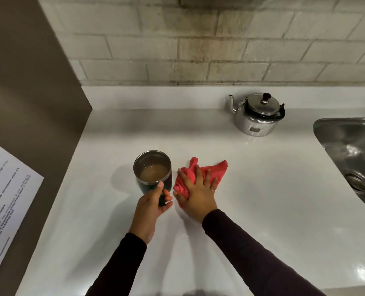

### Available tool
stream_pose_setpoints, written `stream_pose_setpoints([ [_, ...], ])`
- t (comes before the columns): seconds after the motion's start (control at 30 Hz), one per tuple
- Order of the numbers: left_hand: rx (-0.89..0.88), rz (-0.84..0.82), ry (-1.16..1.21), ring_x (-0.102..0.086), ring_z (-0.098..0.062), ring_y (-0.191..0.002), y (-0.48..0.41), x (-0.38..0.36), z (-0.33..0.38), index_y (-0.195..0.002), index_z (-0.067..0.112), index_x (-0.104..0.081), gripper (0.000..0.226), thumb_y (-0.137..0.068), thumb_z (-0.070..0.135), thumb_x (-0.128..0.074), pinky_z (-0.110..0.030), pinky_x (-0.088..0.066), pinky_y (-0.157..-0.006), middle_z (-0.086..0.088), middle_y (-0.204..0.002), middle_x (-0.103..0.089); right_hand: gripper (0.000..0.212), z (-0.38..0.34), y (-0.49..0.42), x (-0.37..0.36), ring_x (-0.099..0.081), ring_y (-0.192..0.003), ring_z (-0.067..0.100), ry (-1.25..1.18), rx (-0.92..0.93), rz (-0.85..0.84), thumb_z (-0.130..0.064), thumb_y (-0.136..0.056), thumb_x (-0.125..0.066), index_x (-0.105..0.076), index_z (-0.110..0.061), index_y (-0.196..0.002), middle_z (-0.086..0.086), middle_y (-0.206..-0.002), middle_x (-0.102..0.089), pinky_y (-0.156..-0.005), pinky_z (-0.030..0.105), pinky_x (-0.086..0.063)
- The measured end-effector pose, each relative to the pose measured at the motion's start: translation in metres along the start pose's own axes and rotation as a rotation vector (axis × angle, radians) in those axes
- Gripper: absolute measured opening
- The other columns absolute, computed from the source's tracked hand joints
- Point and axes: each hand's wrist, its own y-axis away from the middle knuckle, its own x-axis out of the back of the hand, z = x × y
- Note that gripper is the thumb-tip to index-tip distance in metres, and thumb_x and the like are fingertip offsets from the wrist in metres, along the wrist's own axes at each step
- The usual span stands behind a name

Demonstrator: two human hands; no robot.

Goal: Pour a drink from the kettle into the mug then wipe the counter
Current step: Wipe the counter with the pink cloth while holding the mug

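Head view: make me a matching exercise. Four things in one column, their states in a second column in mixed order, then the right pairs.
Things:
1. mug
2. kettle
3. cloth
4. paper

States:
A. pressed flat under the right hand
B. stuck on the brown side panel at left
C. gripped by the left hand, brown drink inside
D. standing alone by the back wall, lid on

Pairs: 1-C, 2-D, 3-A, 4-B

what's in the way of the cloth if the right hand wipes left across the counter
The mug, holding a brownish drink and gripped by the left hand, stands right beside the red cloth on its left. The right hand presses the cloth flat on the counter; rightward, nothing visible blocks it before the sink.
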Motion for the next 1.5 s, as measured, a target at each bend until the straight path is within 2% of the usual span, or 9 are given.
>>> stream_pose_setpoints([
  [0.27,-0.056,-0.002,-0.042,-0.056,-0.013,-0.062,0.001,0.009,0.016,-0.061,0.009,-0.046,0.037,-0.094,0.026,-0.044,-0.032,-0.057,-0.077,0.002,-0.050,-0.045,0.049,0.031,-0.024,0.014,-0.010,-0.147,0.023,-0.268,0.086,0.134,-0.014,-0.094,-0.040,-0.036,-0.024,-0.142,0.006,-0.155,-0.026,-0.119,0.051,0.007],
  [0.43,-0.110,0.014,-0.069,-0.058,-0.009,-0.061,0.005,0.024,0.035,-0.059,0.009,-0.046,0.039,-0.094,0.024,-0.044,-0.025,-0.058,-0.070,0.000,-0.052,-0.044,0.044,0.026,-0.065,0.022,-0.017,-0.143,0.020,-0.559,0.020,0.093,-0.011,-0.095,-0.038,-0.042,-0.024,-0.137,0.007,-0.150,-0.033,-0.119,0.052,0.005],
  [0.57,-0.160,0.050,-0.104,-0.058,-0.011,-0.063,0.009,0.035,0.048,-0.058,0.010,-0.047,0.039,-0.094,0.025,-0.045,-0.030,-0.056,-0.075,-0.001,-0.054,-0.044,0.044,0.002,-0.073,0.017,0.001,-0.146,0.025,-0.810,-0.068,0.018,-0.018,-0.097,-0.037,-0.037,-0.028,-0.140,0.006,-0.150,-0.032,-0.119,0.054,0.006],
  [0.83,-0.201,0.115,-0.148,-0.059,-0.018,-0.074,0.019,0.046,0.063,-0.063,0.009,-0.047,0.037,-0.094,0.028,-0.043,-0.029,-0.054,-0.077,-0.010,-0.065,-0.045,0.062,-0.042,-0.014,-0.021,0.004,-0.147,0.034,-0.021,0.249,-0.039,-0.031,-0.093,-0.037,-0.014,-0.022,-0.150,0.009,-0.161,-0.001,-0.113,0.060,0.013],
  [1.03,-0.183,0.134,-0.123,-0.057,-0.018,-0.073,0.023,0.049,0.067,-0.062,0.009,-0.047,0.038,-0.094,0.028,-0.043,-0.033,-0.054,-0.083,-0.010,-0.064,-0.045,0.059,0.016,-0.013,-0.003,-0.002,-0.148,0.023,-0.005,0.197,0.024,-0.032,-0.087,-0.045,-0.029,-0.032,-0.144,0.001,-0.158,-0.017,-0.112,0.062,0.009],
  [1.2,-0.179,0.143,-0.148,-0.060,-0.013,-0.068,0.028,0.055,0.068,-0.060,0.008,-0.047,0.039,-0.093,0.029,-0.045,-0.028,-0.057,-0.077,-0.009,-0.064,-0.049,0.053,0.028,-0.065,0.011,-0.007,-0.147,0.030,-0.054,0.010,0.123,-0.023,-0.093,-0.042,-0.032,-0.018,-0.145,0.012,-0.156,-0.024,-0.118,0.056,0.000],
  [1.33,-0.198,0.160,-0.172,-0.060,-0.012,-0.066,0.035,0.062,0.068,-0.058,0.009,-0.047,0.040,-0.093,0.027,-0.046,-0.030,-0.057,-0.078,-0.010,-0.065,-0.051,0.046,-0.006,-0.123,0.014,-0.019,-0.144,0.029,-0.186,0.015,0.020,-0.017,-0.096,-0.038,-0.037,-0.017,-0.142,0.012,-0.152,-0.030,-0.119,0.054,-0.006],
  [1.43,-0.185,0.158,-0.190,-0.058,-0.013,-0.064,0.039,0.066,0.068,-0.055,0.008,-0.045,0.041,-0.093,0.025,-0.047,-0.033,-0.056,-0.078,-0.011,-0.064,-0.049,0.042,-0.030,-0.143,0.019,-0.057,-0.098,0.021,-0.716,-0.007,-0.082,-0.012,-0.098,-0.038,-0.043,-0.018,-0.139,0.014,-0.130,-0.047,-0.085,0.033,-0.049],
  [1.5,-0.189,0.151,-0.200,-0.057,-0.014,-0.063,0.040,0.068,0.067,-0.054,0.008,-0.044,0.042,-0.093,0.024,-0.047,-0.034,-0.056,-0.078,-0.010,-0.063,-0.047,0.041,-0.044,-0.149,0.017,-0.055,-0.078,0.014,-0.822,-0.037,-0.133,-0.010,-0.098,-0.037,-0.044,-0.014,-0.138,0.012,-0.111,-0.056,-0.067,0.022,-0.049],
])
